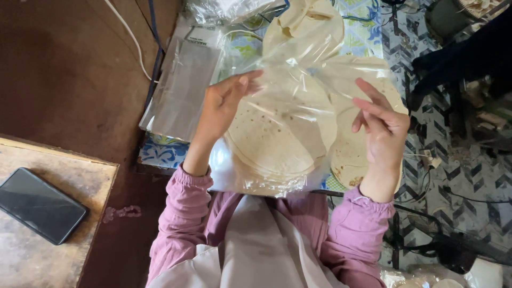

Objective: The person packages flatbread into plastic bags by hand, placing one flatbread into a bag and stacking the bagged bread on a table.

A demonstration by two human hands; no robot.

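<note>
My left hand [223, 106] pinches the upper left edge of a clear plastic bag [288, 80] that holds a stack of round flatbreads [274, 133]. My right hand [380, 128] is raised at the bag's right side, fingers spread and touching or almost touching the plastic; whether it grips is unclear. More flatbreads [349, 154] lie beneath the bag on the right, and another pile [304, 24] sits farther away at the top. Both arms wear pink sleeves.
A stack of empty clear bags [181, 88] lies left of the flatbreads on a patterned cloth [160, 152]. A dark phone [40, 205] rests on a wooden table [69, 176] at lower left. Cables run over the patterned floor [453, 176] at right.
</note>
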